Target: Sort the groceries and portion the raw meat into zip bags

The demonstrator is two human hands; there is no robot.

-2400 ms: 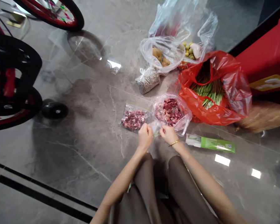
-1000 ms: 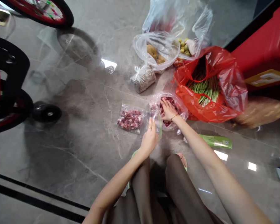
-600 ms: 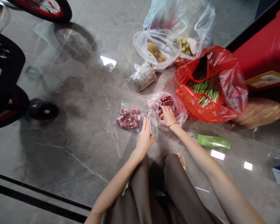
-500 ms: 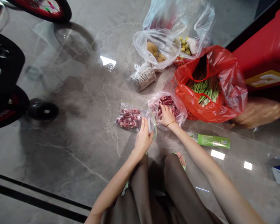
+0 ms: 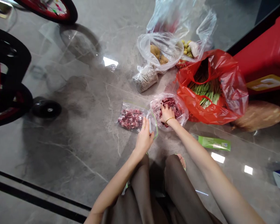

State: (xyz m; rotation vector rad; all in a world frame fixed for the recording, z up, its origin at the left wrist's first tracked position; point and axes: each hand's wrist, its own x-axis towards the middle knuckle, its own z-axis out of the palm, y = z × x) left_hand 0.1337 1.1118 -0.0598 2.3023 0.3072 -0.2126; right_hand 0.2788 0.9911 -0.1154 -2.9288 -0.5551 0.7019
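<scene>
A clear zip bag with chopped raw meat inside lies on the floor, its green-edged mouth facing right. My left hand grips the bag near that mouth, fingers closed on the plastic. Just to the right, a thin pinkish plastic bag stands open around more raw meat. Into this meat my right hand reaches, its fingers curled and their tips partly hidden among the pieces.
Beyond are a knotted clear bag, a bag of potatoes, and a red bag of green stalks. A green packet and a large brown tuber lie right. A red box and a small bicycle flank the floor.
The view has shifted slightly, so things appear a little further right and lower. My right hand's fingers have sunk a bit deeper into the meat; my left hand keeps its hold.
</scene>
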